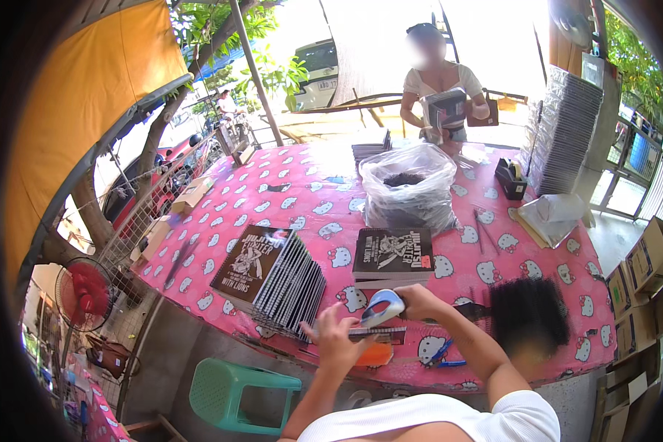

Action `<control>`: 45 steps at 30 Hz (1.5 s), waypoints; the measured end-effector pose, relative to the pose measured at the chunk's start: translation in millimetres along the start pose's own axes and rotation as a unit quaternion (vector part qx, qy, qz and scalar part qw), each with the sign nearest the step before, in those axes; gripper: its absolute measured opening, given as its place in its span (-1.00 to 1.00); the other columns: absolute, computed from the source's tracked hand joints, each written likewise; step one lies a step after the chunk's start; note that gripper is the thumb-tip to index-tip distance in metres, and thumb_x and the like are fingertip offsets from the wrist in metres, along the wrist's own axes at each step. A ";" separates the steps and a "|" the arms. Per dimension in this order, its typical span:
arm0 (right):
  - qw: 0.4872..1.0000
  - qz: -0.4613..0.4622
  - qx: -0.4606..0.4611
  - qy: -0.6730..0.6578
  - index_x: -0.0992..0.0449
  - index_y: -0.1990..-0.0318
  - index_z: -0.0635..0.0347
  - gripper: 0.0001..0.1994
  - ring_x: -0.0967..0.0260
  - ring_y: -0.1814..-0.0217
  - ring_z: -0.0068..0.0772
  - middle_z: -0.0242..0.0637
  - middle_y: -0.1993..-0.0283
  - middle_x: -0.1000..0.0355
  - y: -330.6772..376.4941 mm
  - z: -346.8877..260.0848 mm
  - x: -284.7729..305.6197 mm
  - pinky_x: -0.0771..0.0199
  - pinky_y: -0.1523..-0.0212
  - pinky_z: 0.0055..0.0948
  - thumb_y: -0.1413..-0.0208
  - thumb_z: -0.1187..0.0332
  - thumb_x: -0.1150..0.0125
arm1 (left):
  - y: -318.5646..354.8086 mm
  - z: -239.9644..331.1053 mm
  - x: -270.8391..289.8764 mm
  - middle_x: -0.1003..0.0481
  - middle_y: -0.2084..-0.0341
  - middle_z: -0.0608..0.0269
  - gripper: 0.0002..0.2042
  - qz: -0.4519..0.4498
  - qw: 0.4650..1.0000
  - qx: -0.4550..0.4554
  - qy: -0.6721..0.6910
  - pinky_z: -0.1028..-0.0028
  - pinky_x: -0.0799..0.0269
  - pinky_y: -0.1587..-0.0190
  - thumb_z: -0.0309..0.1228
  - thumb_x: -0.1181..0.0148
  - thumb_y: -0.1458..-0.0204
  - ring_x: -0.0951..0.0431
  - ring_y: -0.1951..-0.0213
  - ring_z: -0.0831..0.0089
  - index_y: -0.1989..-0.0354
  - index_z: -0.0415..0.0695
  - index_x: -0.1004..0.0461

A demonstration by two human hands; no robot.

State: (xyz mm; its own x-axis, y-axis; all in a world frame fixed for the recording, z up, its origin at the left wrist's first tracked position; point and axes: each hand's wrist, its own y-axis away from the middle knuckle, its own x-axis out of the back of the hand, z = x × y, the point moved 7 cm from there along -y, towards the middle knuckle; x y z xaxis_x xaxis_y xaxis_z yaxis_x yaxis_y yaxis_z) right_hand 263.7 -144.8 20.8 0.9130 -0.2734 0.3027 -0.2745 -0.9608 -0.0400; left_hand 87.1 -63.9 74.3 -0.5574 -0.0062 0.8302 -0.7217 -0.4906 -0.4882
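My right hand (420, 302) is closed around a white and blue rounded hand tool (382, 308), which is above a dark spiral notebook (390, 335) seen nearly edge-on. My left hand (335, 340) is at the left end of that notebook with its fingers spread; whether it touches the notebook is hard to tell. To its left, a tall stack of black spiral notebooks (269, 276) has printed covers facing up. A shorter stack of similar books (394, 254) lies just beyond my hands. An orange object (376, 355) and a blue-handled tool (443, 355) rest near the table edge.
Black plastic coils (529, 315) are heaped at the right. A plastic bag (407, 188) with dark contents stands mid-table on the pink tablecloth (309, 188). Across it, a person (440, 88) holds a dark packet. A green stool (239, 394), cartons (641, 287) and a fan (85, 295) surround the table.
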 end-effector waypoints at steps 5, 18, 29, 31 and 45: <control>0.993 0.021 0.105 0.054 -0.48 0.03 0.30 -0.50 -0.33 0.24 -0.61 -0.39 0.26 -0.50 -10.0 -12.8 -17.5 -0.39 0.19 -0.51 0.30 0.61 -0.25 | 3.9 -42.2 -2.5 -0.55 0.34 0.13 -0.69 0.057 0.976 -0.001 0.208 0.25 -0.40 0.11 -0.35 -0.53 0.49 -0.51 0.21 0.18 0.52 -0.17 -0.57; 0.991 -0.019 0.122 0.052 -0.49 0.06 0.27 -0.52 -0.34 0.21 -0.66 -0.32 0.25 -0.53 -37.1 -26.2 -41.4 -0.42 0.17 -0.49 0.29 0.56 -0.28 | 9.0 -69.6 0.2 -0.43 0.04 -0.09 -0.66 0.063 0.972 0.090 0.208 0.27 -0.44 0.07 -0.33 -0.52 0.45 -0.50 0.12 0.15 0.45 -0.20 -0.58; 0.968 -0.079 0.068 -0.229 -0.49 0.11 0.35 -0.56 -0.38 0.20 -0.61 -0.41 0.22 -0.52 -55.6 -30.4 -63.0 -0.42 0.18 -0.52 0.31 0.66 -0.14 | 45.2 -126.4 -33.1 -0.48 0.33 0.30 -0.61 0.114 0.773 0.251 0.571 0.57 -0.43 0.24 -0.72 -0.31 0.18 -0.48 0.27 0.58 0.12 -0.22 -0.40; 0.993 -0.041 0.110 0.028 -0.51 0.14 0.26 -0.57 -0.45 0.22 -0.52 -0.27 0.25 -0.55 -64.5 -13.1 -59.3 -0.44 0.21 -0.46 0.33 0.62 -0.19 | 41.1 -125.8 -41.6 -0.51 0.35 0.28 -0.68 0.071 0.788 0.261 0.553 0.56 -0.45 0.22 -0.71 -0.29 0.15 -0.50 0.28 0.56 0.16 -0.24 -0.45; 0.943 -0.027 -0.008 0.331 -0.49 0.18 0.17 -0.61 -0.48 0.20 -0.06 -0.07 0.26 -0.51 -82.2 26.4 -57.4 -0.44 0.19 -0.13 0.30 0.33 -0.25 | 49.3 -141.4 -53.4 -0.57 0.31 0.22 -0.75 0.059 0.749 0.277 0.599 0.61 -0.45 0.20 -0.69 -0.21 0.05 -0.53 0.32 0.57 0.15 -0.28 -0.55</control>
State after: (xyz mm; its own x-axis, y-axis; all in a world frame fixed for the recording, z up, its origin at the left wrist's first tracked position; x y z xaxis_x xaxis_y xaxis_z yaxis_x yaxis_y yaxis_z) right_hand 241.8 -51.3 -18.4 0.5380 -0.1298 0.8329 -0.2419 -0.9703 0.0050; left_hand 23.3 35.4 -32.2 -0.8111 0.5459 -0.2098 -0.5428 -0.8363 -0.0778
